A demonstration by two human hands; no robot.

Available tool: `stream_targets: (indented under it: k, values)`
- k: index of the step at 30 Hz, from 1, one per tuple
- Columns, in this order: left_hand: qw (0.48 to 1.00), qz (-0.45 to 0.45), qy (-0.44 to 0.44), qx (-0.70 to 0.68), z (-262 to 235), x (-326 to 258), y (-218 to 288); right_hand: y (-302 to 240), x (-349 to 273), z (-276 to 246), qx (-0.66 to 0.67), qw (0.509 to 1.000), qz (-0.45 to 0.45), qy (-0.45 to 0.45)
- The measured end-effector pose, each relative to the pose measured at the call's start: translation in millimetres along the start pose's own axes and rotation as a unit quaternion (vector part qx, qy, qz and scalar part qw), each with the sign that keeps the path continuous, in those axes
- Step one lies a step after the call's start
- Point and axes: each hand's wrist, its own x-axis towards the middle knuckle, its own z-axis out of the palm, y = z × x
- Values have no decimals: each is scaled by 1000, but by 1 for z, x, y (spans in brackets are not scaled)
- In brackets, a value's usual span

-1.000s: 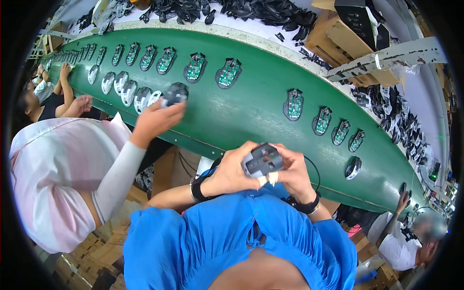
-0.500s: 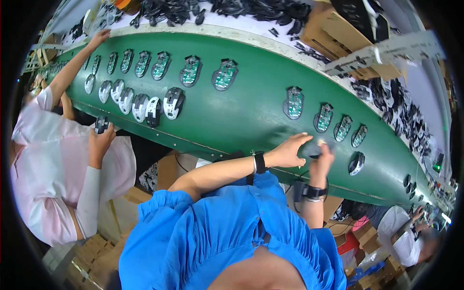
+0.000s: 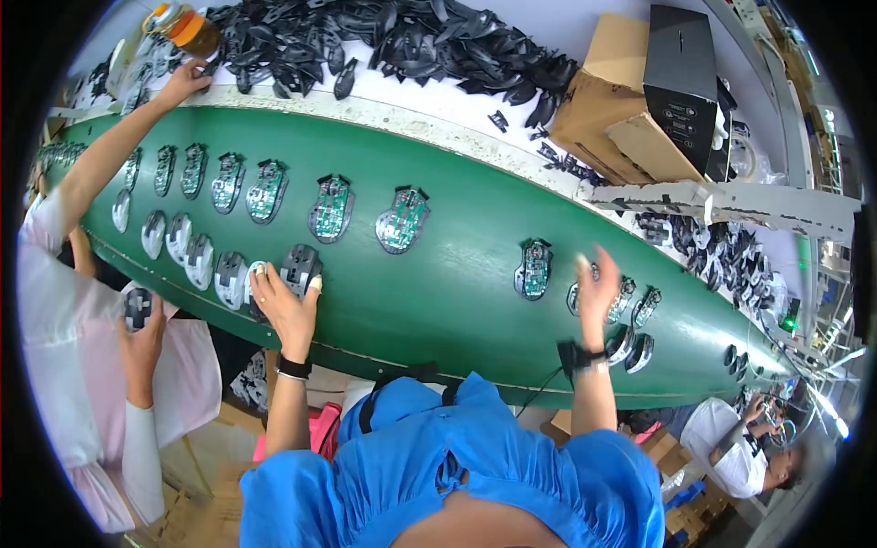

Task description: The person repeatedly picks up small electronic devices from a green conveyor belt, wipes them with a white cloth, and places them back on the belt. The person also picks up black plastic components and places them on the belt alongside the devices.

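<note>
My left hand (image 3: 287,309) reaches over the row of mice, its fingers and thumb on either side of a grey and black computer mouse (image 3: 301,265). Pale covers show on some fingertips. A white-shelled mouse lies partly under that hand. Farther right, my right hand (image 3: 596,290) is raised above the belt with fingers apart, holding nothing. It partly hides an open mouse base with a green circuit board (image 3: 573,299). Just beyond its wrist, two assembled mice (image 3: 642,353) lie side by side. Another open mouse base (image 3: 533,269) rests left of it.
Open mouse bases (image 3: 331,209) line the green conveyor belt (image 3: 457,315). Black plastic parts (image 3: 438,46) are heaped on the far ledge, near a cardboard box (image 3: 607,110). At left a co-worker's hand (image 3: 143,338) holds a mouse; their other arm crosses the belt.
My hands have separated. The left went left to the mouse row; the right let go of a dark object and opened. A second assembled mouse now lies at right. The view has shifted.
</note>
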Motion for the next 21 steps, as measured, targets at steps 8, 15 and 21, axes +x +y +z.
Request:
stream_targets:
  k: [8, 15, 21]
  values:
    - [961, 81, -160, -209, -6, -11, 16, -119, 240, 173, -119, 950, -257, 133]
    - [964, 67, -103, -238, 7, -40, 45, -30, 307, 167, -309, 909, -281, -4]
    - [959, -74, -43, -271, 50, -132, 88, 8, 274, 121, -281, 911, -300, -25]
